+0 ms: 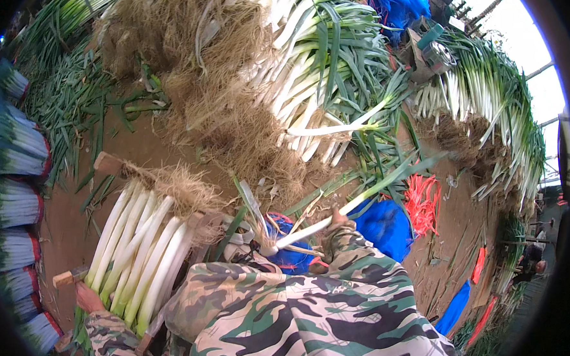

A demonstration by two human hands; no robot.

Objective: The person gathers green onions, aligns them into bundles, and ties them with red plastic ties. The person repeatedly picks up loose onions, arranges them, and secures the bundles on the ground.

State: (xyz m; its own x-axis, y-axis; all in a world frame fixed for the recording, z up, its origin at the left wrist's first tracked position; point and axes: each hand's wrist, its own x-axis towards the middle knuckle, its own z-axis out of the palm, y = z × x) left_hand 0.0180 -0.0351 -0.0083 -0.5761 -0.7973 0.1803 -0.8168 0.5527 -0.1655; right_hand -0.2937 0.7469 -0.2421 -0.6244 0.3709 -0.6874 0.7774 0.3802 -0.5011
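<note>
My right hand [336,220] is closed around the stalk of a single large green onion [312,230]. Its white root end points left, and its green leaves stretch up to the right. At the left, a row of thick white-stemmed green onions [139,253] lies in a low wooden rack [108,163], with brown roots toward the far side. My left hand [89,298] touches the leaf-end side of that row, beside a rack post. Its fingers are partly hidden, so whether it grips the stems cannot be told.
A large heap of rooted green onions [308,75] lies ahead. Net-wrapped bundles [15,144] line the left edge. Blue netting [384,226] and red ties [421,202] lie to my right. More onions [474,95] stand farther right, near a metal can [438,58].
</note>
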